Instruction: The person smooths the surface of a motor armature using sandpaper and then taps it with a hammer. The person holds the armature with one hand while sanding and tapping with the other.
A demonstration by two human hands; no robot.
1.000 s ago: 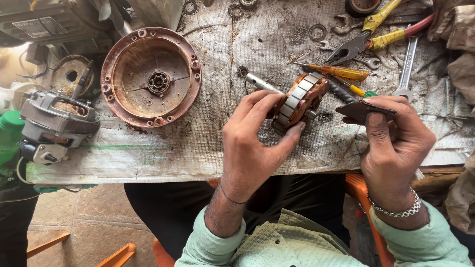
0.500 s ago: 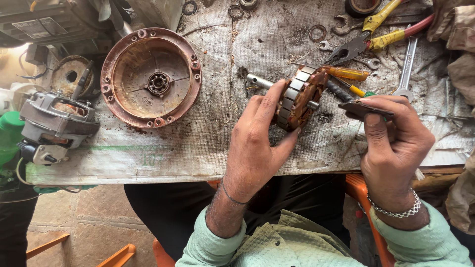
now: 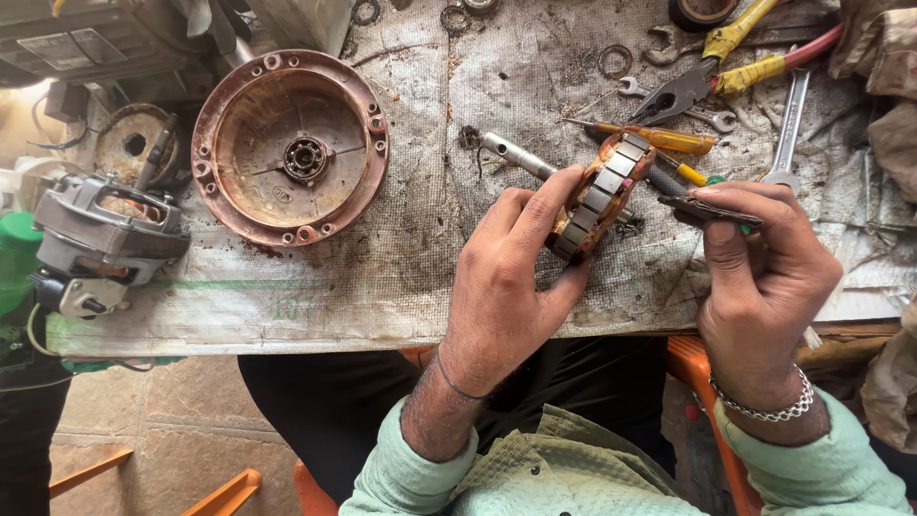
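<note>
The left hand [image 3: 506, 287] grasps a small motor stator [image 3: 600, 196], a ring of copper windings with grey steel segments, and tilts it on its edge above the workbench [image 3: 401, 277], a little to the right of the centre of the view. The right hand [image 3: 764, 268] is clenched around a thin dark flat tool [image 3: 707, 208], whose tip points to about 9 o'clock, toward the stator and just beside it. To do this step well, I judge the left hand should keep the stator steady against the bench, while the right hand brings the tool in gently, so that the windings are not scratched. As for counts: one stator is in the hand; one round rust-coloured end cover [image 3: 289, 148] with a bearing in its middle lies at 10 o'clock from the left hand; one grey motor housing [image 3: 105, 239] stands at 9 o'clock. At 1 o'clock from the stator I count one pair of pliers [image 3: 716, 67] with yellow handles, two screwdrivers with yellow handles [image 3: 659, 139] and at least two spanners [image 3: 788, 129].
</note>
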